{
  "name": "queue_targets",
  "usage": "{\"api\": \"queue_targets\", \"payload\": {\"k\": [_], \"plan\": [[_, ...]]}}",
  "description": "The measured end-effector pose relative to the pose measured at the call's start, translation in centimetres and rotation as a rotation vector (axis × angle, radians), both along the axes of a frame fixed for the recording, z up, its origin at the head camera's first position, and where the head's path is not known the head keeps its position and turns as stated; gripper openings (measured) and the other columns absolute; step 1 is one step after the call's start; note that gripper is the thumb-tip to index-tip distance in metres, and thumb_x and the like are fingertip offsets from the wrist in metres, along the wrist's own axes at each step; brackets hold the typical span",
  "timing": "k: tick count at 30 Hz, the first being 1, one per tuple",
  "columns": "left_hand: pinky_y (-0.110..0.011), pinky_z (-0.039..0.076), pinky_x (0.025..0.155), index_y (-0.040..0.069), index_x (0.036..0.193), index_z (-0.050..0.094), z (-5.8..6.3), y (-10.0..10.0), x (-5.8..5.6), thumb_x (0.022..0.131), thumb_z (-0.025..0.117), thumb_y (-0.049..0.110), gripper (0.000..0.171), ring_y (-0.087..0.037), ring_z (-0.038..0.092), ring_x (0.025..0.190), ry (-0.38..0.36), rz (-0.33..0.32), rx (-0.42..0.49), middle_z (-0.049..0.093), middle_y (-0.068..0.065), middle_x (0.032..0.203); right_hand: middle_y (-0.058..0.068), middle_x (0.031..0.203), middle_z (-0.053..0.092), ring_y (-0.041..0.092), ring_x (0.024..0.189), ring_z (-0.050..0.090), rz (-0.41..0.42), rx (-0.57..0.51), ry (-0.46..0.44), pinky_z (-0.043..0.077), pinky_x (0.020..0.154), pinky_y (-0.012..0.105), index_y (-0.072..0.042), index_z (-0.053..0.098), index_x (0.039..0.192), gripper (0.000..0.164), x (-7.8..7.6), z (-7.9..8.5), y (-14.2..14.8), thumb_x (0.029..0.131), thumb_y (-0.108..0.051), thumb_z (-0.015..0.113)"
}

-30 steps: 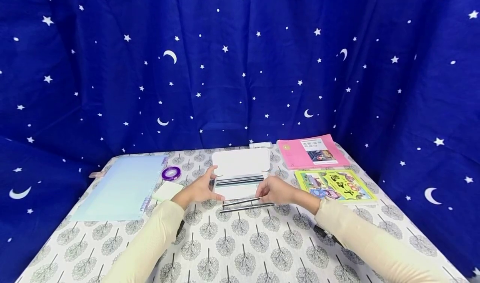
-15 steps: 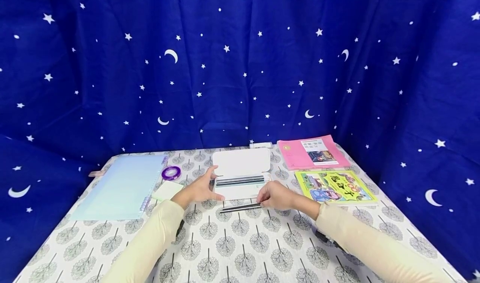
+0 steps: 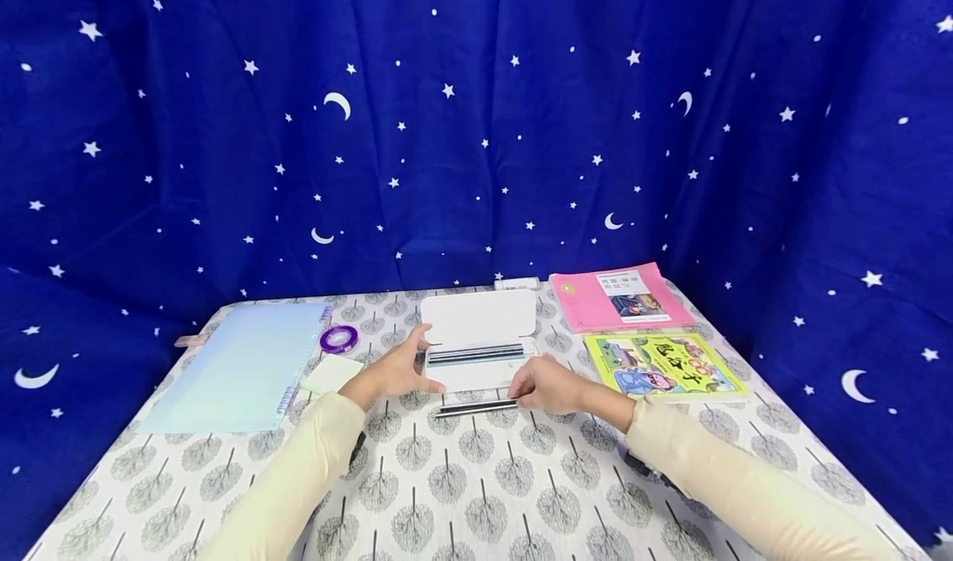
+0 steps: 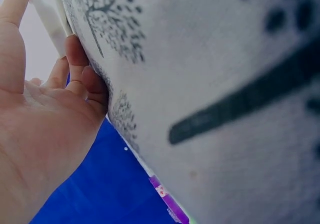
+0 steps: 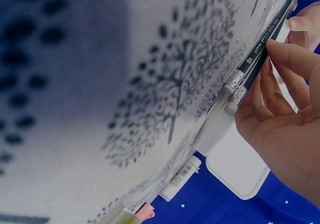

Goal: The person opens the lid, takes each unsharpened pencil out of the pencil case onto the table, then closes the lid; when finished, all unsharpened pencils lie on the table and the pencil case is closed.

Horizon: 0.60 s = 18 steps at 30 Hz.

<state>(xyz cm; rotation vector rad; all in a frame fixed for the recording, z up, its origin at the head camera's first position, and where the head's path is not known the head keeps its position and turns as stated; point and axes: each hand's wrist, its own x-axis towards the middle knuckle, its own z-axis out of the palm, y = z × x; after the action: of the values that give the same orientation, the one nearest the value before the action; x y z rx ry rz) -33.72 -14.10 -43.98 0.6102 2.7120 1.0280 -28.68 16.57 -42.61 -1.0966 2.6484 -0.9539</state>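
A white pencil case (image 3: 476, 376) lies with its lid (image 3: 478, 314) raised at mid-table, several dark pencils (image 3: 476, 353) inside along the back. My left hand (image 3: 398, 372) grips the case's left end, thumb at the front corner and fingers toward the hinge side. In front of the case, my right hand (image 3: 547, 385) pinches black pencils (image 3: 476, 409) near their eraser ends. Two of these pencils (image 5: 256, 53) show side by side in the right wrist view, with metal ferrules and pale erasers. In the left wrist view, the left fingers (image 4: 77, 66) bend against the case's white side.
A pale blue notebook (image 3: 241, 366), a purple tape roll (image 3: 338, 339) and a light sticky-note pad (image 3: 332, 375) lie left. To the right are a pink book (image 3: 588, 304) and a yellow-green picture book (image 3: 666, 366). A small white tube (image 3: 517, 284) lies behind the lid.
Two pencils lay apart in front of the case, the right fingers on the farther one. That hand brought them together and now pinches both. My left hand stayed on the case.
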Motion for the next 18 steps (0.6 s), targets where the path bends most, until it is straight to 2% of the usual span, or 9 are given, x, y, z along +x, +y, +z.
{"api": "queue_targets", "payload": {"k": [5,11,14,18], "plan": [[-0.051,0.044,0.103,0.024,0.159,0.011,0.2,-0.1,-0.1,0.069,0.088,0.042,0.120,-0.019,0.061,0.102,-0.004,0.007,-0.002,0.045,-0.010,0.149,0.009,0.081,0.075,0.010,0.073,0.069,-0.011,0.021,0.020,0.056,0.079,0.026,0.000,0.076,0.090,0.011,0.0,0.3,-0.2,0.081,0.006,0.073],[-0.051,0.044,0.103,0.022,0.159,0.012,0.1,-0.1,-0.1,0.069,0.089,0.039,0.119,-0.020,0.060,0.103,-0.002,0.005,0.012,0.046,-0.012,0.147,0.008,0.086,0.075,0.010,0.077,0.070,0.001,0.026,0.001,0.057,0.076,0.023,-0.001,0.075,0.092,0.014,-0.2,0.5,-0.2,0.080,0.007,0.073],[-0.050,0.044,0.103,0.022,0.159,0.012,0.0,-0.1,-0.1,0.069,0.089,0.040,0.119,-0.019,0.060,0.101,0.001,0.006,0.005,0.046,-0.011,0.147,0.005,0.088,0.075,0.008,0.079,0.069,-0.003,0.043,0.017,0.056,0.078,0.023,-0.002,0.075,0.092,0.012,-0.3,0.8,-0.4,0.082,0.003,0.074],[-0.051,0.045,0.101,0.022,0.159,0.011,0.0,-0.1,-0.1,0.069,0.088,0.042,0.120,-0.017,0.060,0.099,0.000,0.005,-0.002,0.046,-0.011,0.148,0.004,0.091,0.075,0.007,0.081,0.067,-0.026,0.055,0.055,0.056,0.081,0.030,-0.005,0.076,0.094,0.011,-0.9,1.6,-0.7,0.084,-0.005,0.075]]}}
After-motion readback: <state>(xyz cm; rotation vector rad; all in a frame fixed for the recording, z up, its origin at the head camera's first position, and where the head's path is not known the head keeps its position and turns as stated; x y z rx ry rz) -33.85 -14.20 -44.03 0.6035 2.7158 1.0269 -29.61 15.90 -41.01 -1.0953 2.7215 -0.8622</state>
